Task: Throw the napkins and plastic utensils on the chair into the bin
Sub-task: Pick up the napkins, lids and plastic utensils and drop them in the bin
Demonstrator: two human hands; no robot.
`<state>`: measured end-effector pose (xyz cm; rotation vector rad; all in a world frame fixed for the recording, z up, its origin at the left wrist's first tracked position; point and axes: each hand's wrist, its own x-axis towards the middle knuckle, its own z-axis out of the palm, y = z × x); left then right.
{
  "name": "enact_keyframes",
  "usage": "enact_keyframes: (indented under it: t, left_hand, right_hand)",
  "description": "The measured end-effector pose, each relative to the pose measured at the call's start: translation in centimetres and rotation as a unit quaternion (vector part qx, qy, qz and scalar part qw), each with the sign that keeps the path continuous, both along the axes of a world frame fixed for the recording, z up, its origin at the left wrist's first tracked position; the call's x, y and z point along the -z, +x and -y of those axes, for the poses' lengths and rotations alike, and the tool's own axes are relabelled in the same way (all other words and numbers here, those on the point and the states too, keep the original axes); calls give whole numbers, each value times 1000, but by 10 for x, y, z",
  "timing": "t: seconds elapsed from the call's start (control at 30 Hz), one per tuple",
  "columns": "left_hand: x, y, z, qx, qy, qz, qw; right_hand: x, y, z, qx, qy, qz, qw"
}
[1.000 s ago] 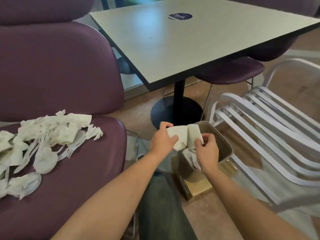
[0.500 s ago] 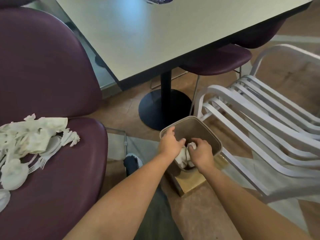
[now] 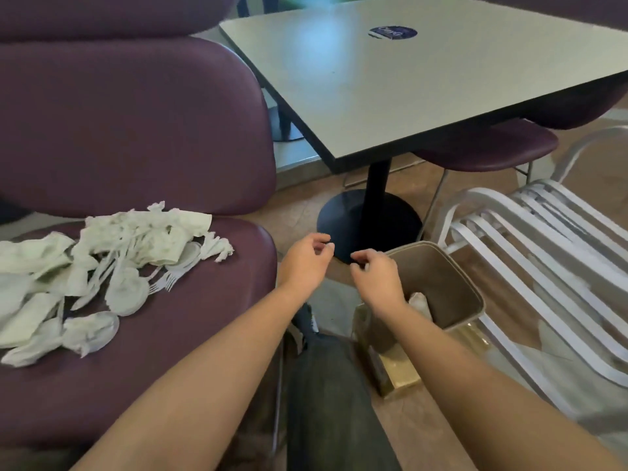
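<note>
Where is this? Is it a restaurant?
Probably a cafeteria or casual eatery: a pedestal table with a round sticker, padded purple chairs, and used napkins and plastic utensils piled on one seat.

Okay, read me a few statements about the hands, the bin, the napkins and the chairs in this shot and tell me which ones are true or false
1. Both hands, the left hand and the right hand, hold nothing. True.
2. The bin stands on the purple chair. False: it stands on the floor, between the person's leg and the white slatted chair.
3. A pile of napkins and plastic utensils lies on the purple chair's seat. True.
4. The bin is empty. False: something white, probably a napkin, shows inside it.
5. The napkin pile lies on the table. False: it lies on the purple chair, and only a round dark sticker shows on the tabletop.
</note>
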<state>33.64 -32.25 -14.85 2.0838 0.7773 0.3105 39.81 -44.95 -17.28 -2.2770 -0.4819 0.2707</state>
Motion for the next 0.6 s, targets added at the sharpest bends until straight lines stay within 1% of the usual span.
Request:
enact_keyframes:
  t: [0.1,0.4,0.5,0.6]
  left_hand:
    - [-8,-29,-33,-38,27,-9,999]
    - [-5,-105,-116,-144,41,-31,988]
    - [1,-123,-142,-168,78,-59,981]
    - [11,-141,-163,-182,128,-131,966]
  right_hand:
    - [-7,-18,-34,-30,7,14,999]
    - [-18,-68,-118,-114,4,15,993]
    - [-16,-79,-140,-142,0,28,990]
    - [-13,-87,-160,-176,-29,52,983]
